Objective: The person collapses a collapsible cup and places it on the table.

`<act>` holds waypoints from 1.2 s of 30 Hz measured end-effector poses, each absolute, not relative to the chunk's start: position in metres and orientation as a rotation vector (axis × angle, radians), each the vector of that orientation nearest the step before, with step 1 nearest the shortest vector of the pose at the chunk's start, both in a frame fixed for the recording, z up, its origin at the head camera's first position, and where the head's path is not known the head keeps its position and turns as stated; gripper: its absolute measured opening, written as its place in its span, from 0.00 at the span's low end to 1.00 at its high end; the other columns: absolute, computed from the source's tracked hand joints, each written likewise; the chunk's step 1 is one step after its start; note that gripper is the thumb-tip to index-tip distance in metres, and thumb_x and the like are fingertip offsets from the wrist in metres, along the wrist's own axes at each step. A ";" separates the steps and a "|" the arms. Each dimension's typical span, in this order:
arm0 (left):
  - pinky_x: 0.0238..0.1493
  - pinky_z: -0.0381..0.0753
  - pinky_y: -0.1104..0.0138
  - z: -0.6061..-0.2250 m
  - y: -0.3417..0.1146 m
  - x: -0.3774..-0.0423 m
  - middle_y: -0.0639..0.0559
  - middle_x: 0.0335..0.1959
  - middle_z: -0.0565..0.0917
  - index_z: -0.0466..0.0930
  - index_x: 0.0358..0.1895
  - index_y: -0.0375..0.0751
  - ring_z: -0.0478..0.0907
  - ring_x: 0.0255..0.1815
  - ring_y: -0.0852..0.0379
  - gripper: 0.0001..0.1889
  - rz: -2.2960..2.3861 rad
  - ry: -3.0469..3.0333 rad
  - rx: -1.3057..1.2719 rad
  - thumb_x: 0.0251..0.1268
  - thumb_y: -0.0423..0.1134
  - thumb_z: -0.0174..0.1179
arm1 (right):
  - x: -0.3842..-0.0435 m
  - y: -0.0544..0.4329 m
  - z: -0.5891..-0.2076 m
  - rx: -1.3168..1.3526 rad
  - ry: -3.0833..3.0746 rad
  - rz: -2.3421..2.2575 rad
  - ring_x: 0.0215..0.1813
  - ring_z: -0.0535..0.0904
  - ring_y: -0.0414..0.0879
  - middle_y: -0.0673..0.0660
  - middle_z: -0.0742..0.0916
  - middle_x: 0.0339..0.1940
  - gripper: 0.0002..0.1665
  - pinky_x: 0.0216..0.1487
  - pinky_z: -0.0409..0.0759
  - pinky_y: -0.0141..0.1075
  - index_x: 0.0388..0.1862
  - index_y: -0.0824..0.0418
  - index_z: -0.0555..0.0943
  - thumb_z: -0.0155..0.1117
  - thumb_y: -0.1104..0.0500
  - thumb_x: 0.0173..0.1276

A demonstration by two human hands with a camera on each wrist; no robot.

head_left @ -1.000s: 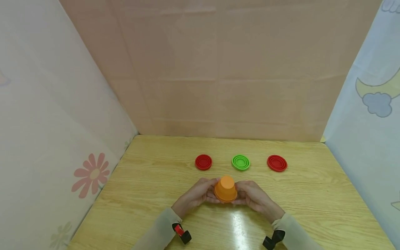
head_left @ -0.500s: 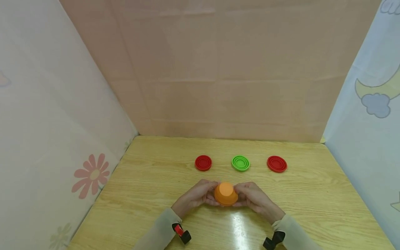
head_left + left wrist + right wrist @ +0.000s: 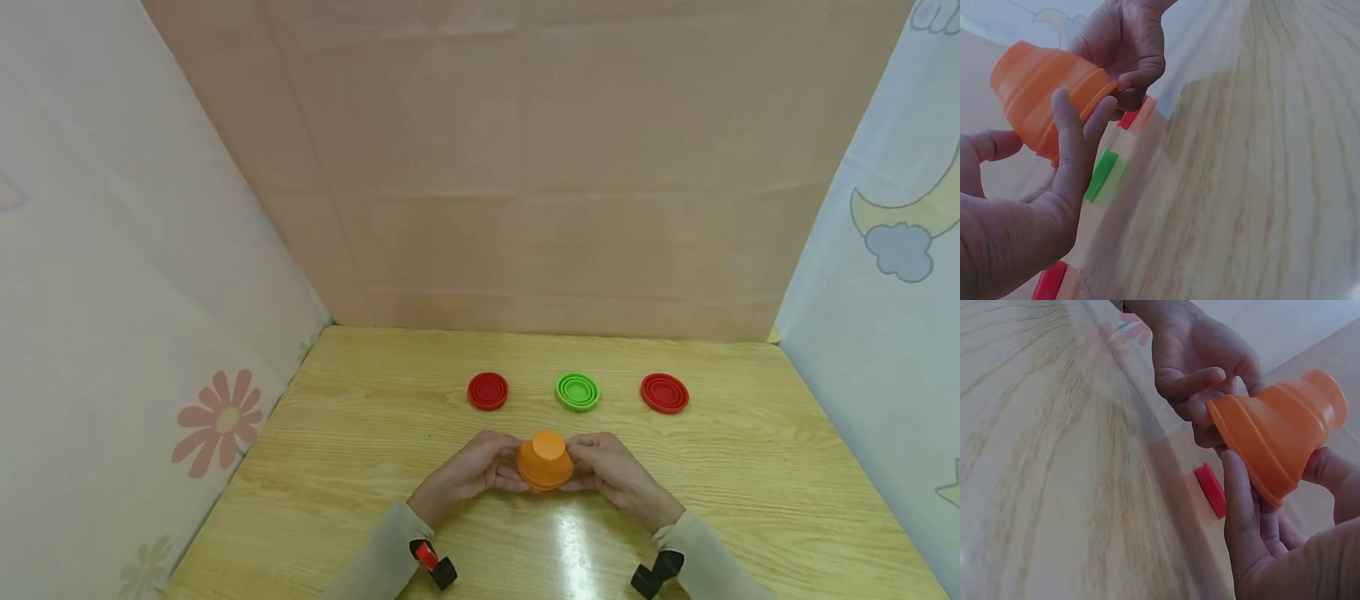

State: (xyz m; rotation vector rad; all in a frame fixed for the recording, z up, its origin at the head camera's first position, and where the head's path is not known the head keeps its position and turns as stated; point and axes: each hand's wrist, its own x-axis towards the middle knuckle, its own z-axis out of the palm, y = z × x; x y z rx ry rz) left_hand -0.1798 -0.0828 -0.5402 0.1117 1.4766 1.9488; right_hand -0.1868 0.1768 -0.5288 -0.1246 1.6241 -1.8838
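An orange collapsible cup (image 3: pixel 546 468) is held upside down above the table, its narrow base up and its wide rim down. My left hand (image 3: pixel 480 467) grips it from the left, fingers along the rim and thumb on the side wall. From the right, my right hand (image 3: pixel 611 471) pinches the opposite side in the same way. In the left wrist view the ringed wall of the orange cup (image 3: pixel 1047 94) is partly drawn out and leans unevenly. The right wrist view shows the orange cup (image 3: pixel 1279 434) with its stepped folds bent to one side.
Behind the hands, flat in a row on the wooden table (image 3: pixel 360 417), lie a red collapsed cup (image 3: pixel 488 391), a green collapsed cup (image 3: pixel 577 392) and another red collapsed cup (image 3: pixel 664 393). Cloth walls (image 3: pixel 525 167) stand at the back and sides.
The orange cup, tall a second ago, was squashed lower half a second ago and now stands partly raised, its base shifted slightly right. Both hands have kept their hold with little movement.
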 end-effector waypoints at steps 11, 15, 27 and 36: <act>0.26 0.76 0.77 -0.539 -0.079 -0.178 0.52 0.40 0.86 0.83 0.51 0.29 0.80 0.31 0.62 0.12 1.931 1.732 0.047 0.77 0.35 0.56 | -0.187 0.182 -0.527 -0.203 1.495 -1.909 0.48 0.91 0.44 0.51 0.93 0.48 0.16 0.52 0.92 0.42 0.52 0.62 0.88 0.53 0.61 0.82; 0.23 0.71 0.77 -0.538 -0.076 -0.179 0.53 0.38 0.85 0.82 0.51 0.28 0.74 0.29 0.63 0.11 1.926 1.842 0.027 0.75 0.32 0.58 | -0.186 0.184 -0.526 -0.206 1.429 -1.910 0.53 0.90 0.47 0.53 0.92 0.52 0.18 0.57 0.90 0.45 0.59 0.63 0.85 0.52 0.60 0.82; 0.20 0.69 0.77 -0.537 -0.075 -0.180 0.50 0.37 0.88 0.82 0.54 0.29 0.71 0.25 0.62 0.12 1.935 1.995 -0.019 0.74 0.30 0.57 | -0.186 0.185 -0.524 -0.254 1.283 -1.961 0.60 0.87 0.49 0.56 0.90 0.57 0.18 0.67 0.85 0.46 0.62 0.62 0.83 0.49 0.59 0.85; 0.20 0.71 0.75 -0.541 -0.071 -0.180 0.48 0.39 0.88 0.84 0.54 0.33 0.72 0.24 0.61 0.11 1.867 2.134 -0.097 0.74 0.32 0.58 | -0.182 0.177 -0.526 -0.174 1.370 -1.960 0.58 0.87 0.49 0.55 0.89 0.57 0.17 0.66 0.86 0.49 0.62 0.66 0.81 0.55 0.62 0.82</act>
